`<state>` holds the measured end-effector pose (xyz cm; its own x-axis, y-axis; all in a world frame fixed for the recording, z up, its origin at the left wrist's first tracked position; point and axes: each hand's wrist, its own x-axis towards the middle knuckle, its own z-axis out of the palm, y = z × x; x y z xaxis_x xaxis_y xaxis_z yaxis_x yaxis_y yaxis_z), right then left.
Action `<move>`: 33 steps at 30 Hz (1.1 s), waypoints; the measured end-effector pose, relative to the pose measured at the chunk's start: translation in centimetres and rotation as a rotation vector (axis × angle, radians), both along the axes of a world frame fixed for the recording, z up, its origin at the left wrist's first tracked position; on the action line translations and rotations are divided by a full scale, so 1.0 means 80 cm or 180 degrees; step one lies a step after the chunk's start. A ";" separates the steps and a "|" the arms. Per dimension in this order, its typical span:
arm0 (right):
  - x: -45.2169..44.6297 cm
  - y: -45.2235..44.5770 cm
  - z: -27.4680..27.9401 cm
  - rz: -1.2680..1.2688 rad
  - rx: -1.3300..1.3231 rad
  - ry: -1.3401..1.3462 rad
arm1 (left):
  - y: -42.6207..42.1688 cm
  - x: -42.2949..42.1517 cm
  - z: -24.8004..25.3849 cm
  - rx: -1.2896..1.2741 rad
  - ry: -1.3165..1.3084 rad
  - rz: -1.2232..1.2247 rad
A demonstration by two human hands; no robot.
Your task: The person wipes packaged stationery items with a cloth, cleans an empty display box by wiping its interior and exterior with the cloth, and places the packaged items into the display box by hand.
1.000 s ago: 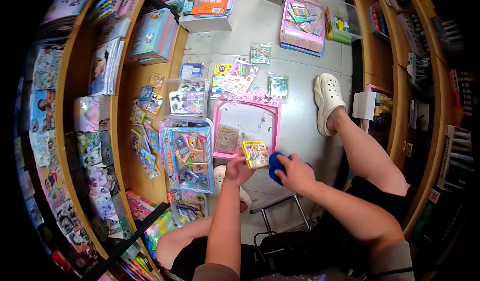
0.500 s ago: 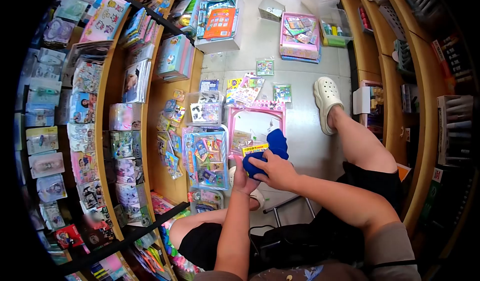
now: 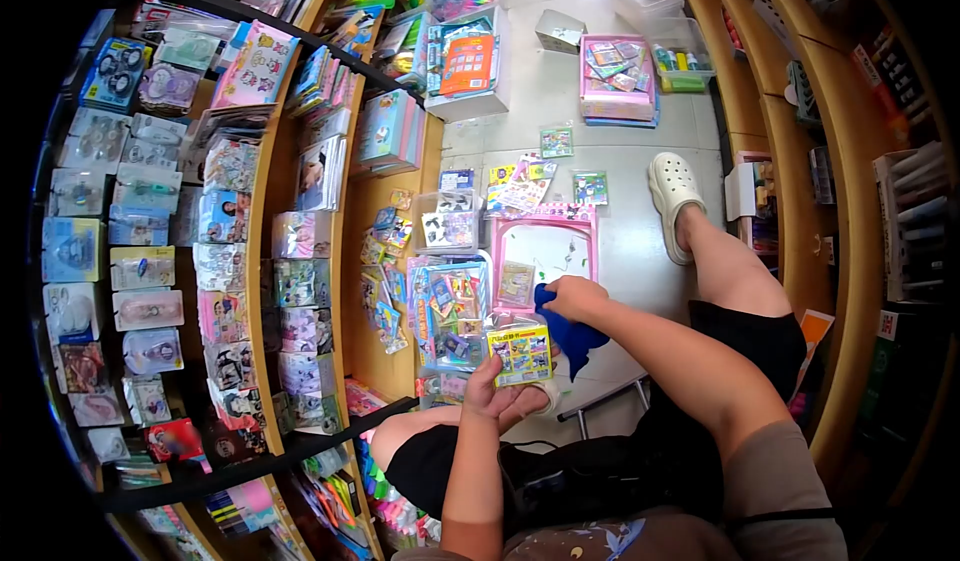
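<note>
My left hand holds a small yellow packet printed with cartoon pictures, thumb at its left edge and fingers under its lower side. To the right, my right hand is closed on a bunched blue cloth, which hangs down towards my lap. Beyond both hands lies a pink-rimmed tray with a white inside, and a flat packet rests in it. Left of that is a blue-edged plastic case full of small card packets, partly behind the yellow packet.
Shelves of hanging packets rise on the left, and wooden shelves on the right. A clear box, loose sticker sheets, a pink box and a white bin stand on the floor. My leg in a white clog stretches out right.
My right hand has drawn the blue cloth off the yellow packet and moved up and right with it. The packet now shows fully in my left hand, lower down. The view has shifted left.
</note>
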<state>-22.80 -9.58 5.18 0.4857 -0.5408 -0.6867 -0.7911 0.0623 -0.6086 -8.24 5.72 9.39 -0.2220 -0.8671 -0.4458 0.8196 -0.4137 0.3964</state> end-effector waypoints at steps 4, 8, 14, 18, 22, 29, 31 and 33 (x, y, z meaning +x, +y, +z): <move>0.001 0.005 -0.009 0.0164 -0.0164 0.0037 | 0.001 0.000 0.017 -0.0014 -0.0045 0.0218; 0.010 0.005 -0.009 -0.0864 0.1823 -0.1519 | -0.011 -0.001 -0.007 0.0372 -0.1360 0.0287; 0.011 -0.003 0.016 -0.1349 0.2853 -0.2027 | -0.034 -0.026 -0.022 -0.0005 -0.4471 0.1028; 0.016 0.002 0.020 -0.1552 0.2517 -0.2048 | -0.041 -0.050 -0.017 -0.0309 -0.4716 0.0607; 0.017 0.013 0.015 -0.1437 0.2160 -0.2043 | -0.040 -0.071 -0.039 -0.0474 -0.5384 0.0431; 0.011 0.025 0.056 -0.0455 0.1432 -0.2469 | -0.007 -0.033 -0.040 0.0772 -0.2757 0.0511; 0.008 0.021 0.069 -0.0138 0.2059 -0.2418 | 0.010 -0.025 -0.021 0.0638 -0.2658 0.0363; 0.013 0.023 0.071 0.0152 0.2130 -0.2326 | 0.024 -0.007 -0.018 0.0220 -0.2238 0.0331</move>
<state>-21.73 -7.76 10.87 0.9227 -0.1197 -0.3665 -0.2461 0.5490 -0.7988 -8.83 7.65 7.93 0.2205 -0.8328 -0.5078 0.4160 -0.3906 0.8212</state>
